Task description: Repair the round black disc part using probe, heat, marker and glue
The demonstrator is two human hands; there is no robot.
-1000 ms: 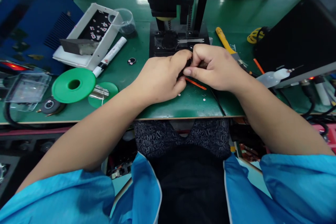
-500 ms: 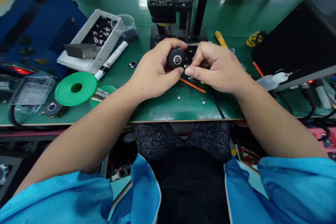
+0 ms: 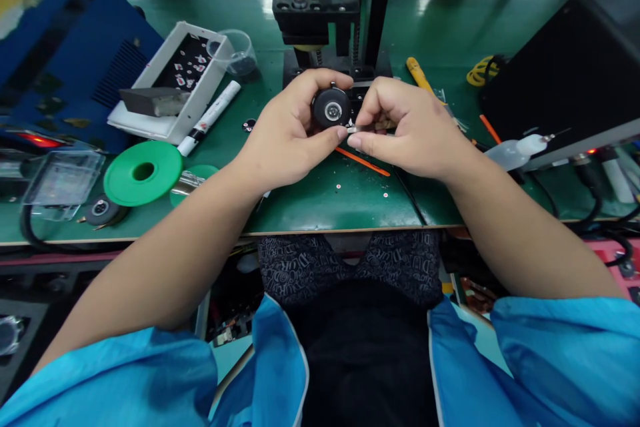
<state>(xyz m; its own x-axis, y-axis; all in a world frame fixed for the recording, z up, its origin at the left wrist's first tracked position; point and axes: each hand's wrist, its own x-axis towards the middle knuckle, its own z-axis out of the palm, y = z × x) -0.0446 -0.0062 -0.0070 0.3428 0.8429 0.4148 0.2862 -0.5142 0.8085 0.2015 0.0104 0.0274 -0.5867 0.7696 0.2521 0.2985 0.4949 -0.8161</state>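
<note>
A round black part with a silver ringed centre (image 3: 333, 108) is gripped by my left hand (image 3: 293, 130), its fingers curled over the top and the thumb below. My right hand (image 3: 405, 121) pinches a small metal piece (image 3: 353, 129) between thumb and forefinger, right beside the left thumb tip. What kind of piece it is I cannot make out. Behind both hands stands a black press (image 3: 320, 13). An orange stick (image 3: 364, 163) lies on the green bench under the hands.
At left are a white tray (image 3: 204, 90) of small labelled bits, a clear cup (image 3: 239, 53), a white marker (image 3: 210, 117), a green spool (image 3: 143, 172) and another round black part (image 3: 103, 209). To the right are a yellow-handled tool (image 3: 419, 73), a dropper bottle (image 3: 517, 151) and a black box (image 3: 565, 73).
The round part has tilted slightly in my left hand, and more of the small metal piece shows between the thumbs. The whole view has shifted a little.
</note>
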